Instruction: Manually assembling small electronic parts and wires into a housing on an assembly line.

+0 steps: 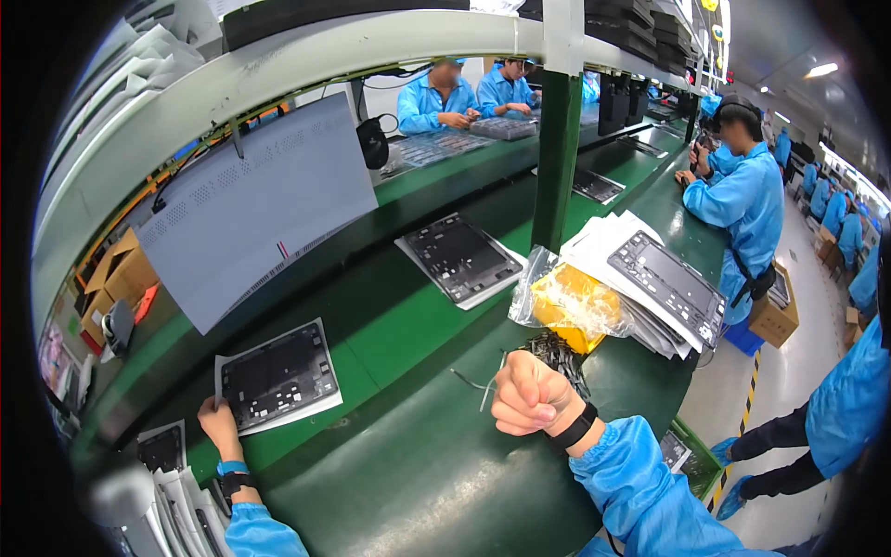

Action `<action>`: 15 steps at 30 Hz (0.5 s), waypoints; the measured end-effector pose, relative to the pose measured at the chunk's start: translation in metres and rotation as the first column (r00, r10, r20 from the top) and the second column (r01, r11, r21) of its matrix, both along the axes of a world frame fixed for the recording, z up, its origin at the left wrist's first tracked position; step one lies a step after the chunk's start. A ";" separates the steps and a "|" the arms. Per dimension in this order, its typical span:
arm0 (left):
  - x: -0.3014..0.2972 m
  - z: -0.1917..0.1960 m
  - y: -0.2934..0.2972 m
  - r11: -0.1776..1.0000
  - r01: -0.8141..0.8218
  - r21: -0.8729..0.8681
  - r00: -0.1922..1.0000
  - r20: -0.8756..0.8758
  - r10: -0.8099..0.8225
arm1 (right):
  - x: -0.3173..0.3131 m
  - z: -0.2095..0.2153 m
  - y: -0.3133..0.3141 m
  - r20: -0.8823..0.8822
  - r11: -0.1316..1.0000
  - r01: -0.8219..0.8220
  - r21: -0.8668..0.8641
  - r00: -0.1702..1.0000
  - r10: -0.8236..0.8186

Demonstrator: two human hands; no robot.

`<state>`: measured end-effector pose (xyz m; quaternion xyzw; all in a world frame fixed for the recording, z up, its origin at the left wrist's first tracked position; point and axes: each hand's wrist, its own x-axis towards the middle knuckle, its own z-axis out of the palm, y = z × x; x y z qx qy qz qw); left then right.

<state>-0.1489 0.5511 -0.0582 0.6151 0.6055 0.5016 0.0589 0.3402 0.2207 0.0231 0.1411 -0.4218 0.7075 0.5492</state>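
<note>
At the lower left, my left hand (219, 425) grips the near left corner of a black tablet-like panel (280, 373) on a white paper sheet (325, 404). Small white and silver patches dot the panel. My right hand (531, 395) is closed above the green bench, right of the middle. From its fingers jut thin, dark, curved strips (475, 382). Just beyond that hand lies a pile of similar dark strips (560, 356), beside a yellow tray (582, 340) with a clear plastic bag of pale bits (580, 299) on it.
Another black panel (460, 258) lies on paper along the belt. At the right, a panel (665, 286) tops a paper stack. A green post (557, 162) rises behind the tray; a grey board (264, 204) hangs at the left. A co-worker (742, 200) in blue stands right.
</note>
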 end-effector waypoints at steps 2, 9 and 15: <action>0.001 0.005 -0.005 0.998 -0.046 -0.032 0.999 0.015 0.046 | -0.001 0.001 0.000 0.006 1.000 -0.013 0.004 1.000 0.013; 0.004 0.010 -0.014 0.994 -0.090 -0.066 0.996 -0.032 0.088 | -0.007 0.009 -0.008 0.069 1.000 -0.010 -0.007 0.998 0.010; -0.001 0.009 -0.014 0.990 -0.130 -0.056 0.991 -0.032 0.128 | -0.015 0.020 -0.017 0.140 0.998 0.046 -0.034 0.989 -0.040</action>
